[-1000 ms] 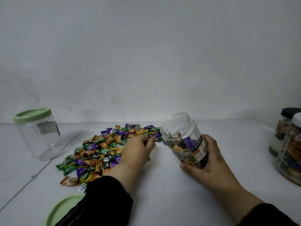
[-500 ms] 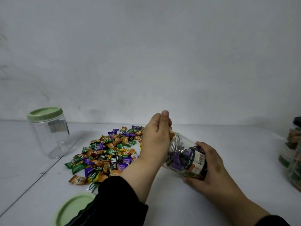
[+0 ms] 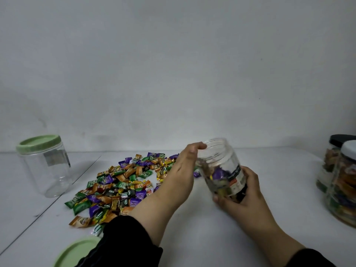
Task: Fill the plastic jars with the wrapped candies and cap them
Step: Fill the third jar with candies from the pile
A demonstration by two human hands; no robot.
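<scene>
Two jars (image 3: 341, 182) at far right look filled & capped. Near: loose lid (image 3: 77, 251). R hand (image 3: 240, 191) grips tilted jar (image 3: 221, 168), part-full; L hand (image 3: 183, 170) relaxed, empty, at its mouth. Candies (image 3: 123, 184) remain. Far: capped jar (image 3: 44, 164) empty.

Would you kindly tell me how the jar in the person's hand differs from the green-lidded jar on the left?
The held jar is uncapped, the green-lidded jar capped. The held jar is partly filled with candies, the green-lidded one looks empty. The right hand tilts the held jar; the other stands upright, untouched. Both are clear plastic.
</scene>
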